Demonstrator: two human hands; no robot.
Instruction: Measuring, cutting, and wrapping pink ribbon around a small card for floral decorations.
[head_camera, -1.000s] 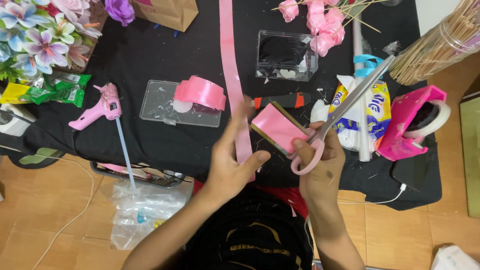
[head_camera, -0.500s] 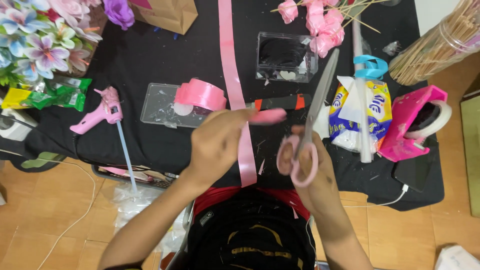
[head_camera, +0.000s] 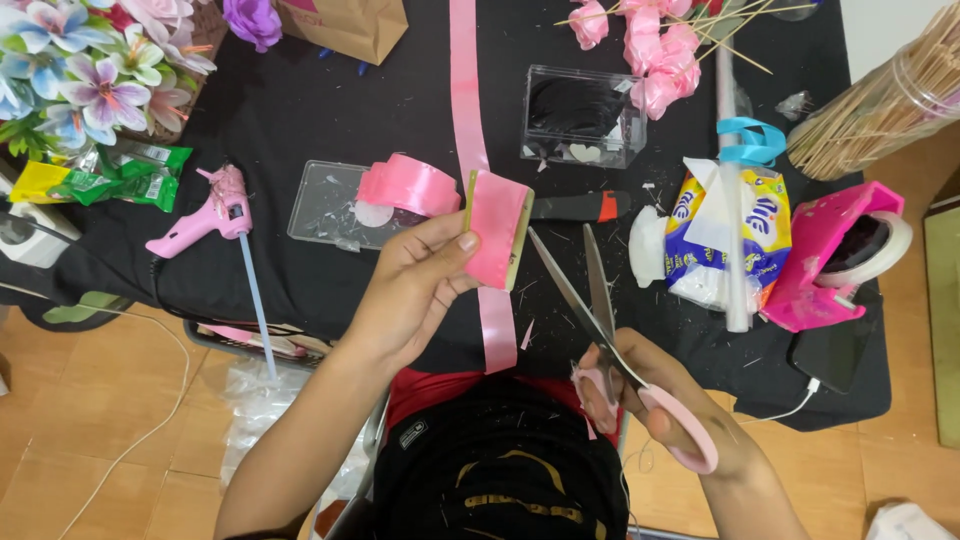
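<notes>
We are holding a small card wrapped in pink ribbon (head_camera: 497, 240) upright in our left hand (head_camera: 415, 290), thumb and fingers pinching it by its left edge. From it a long pink ribbon strip (head_camera: 466, 100) is running away across the black table (head_camera: 330, 110), and a short tail is hanging down below the card toward us. Our right hand (head_camera: 660, 400) is gripping pink-handled scissors (head_camera: 600, 310), fingers through the loops, blades standing apart and pointing up just right of the card, not yet touching the ribbon.

As we judge it, the wrapping is looking finished and the cutting is not yet done: the strip is reading as one piece, with no severed end visible.

Left of the card a pink ribbon roll (head_camera: 410, 185) is resting on a clear plastic lid (head_camera: 325, 205), and farther left a pink glue gun (head_camera: 205, 225) is lying. Right of the card a craft knife (head_camera: 580, 207) is lying close by, then a tissue pack (head_camera: 725, 240) and a pink tape dispenser (head_camera: 830, 250). Beyond the card a clear box (head_camera: 585, 115) is standing. Nothing is lying between the blades and the ribbon; only the knife is sitting close.
</notes>
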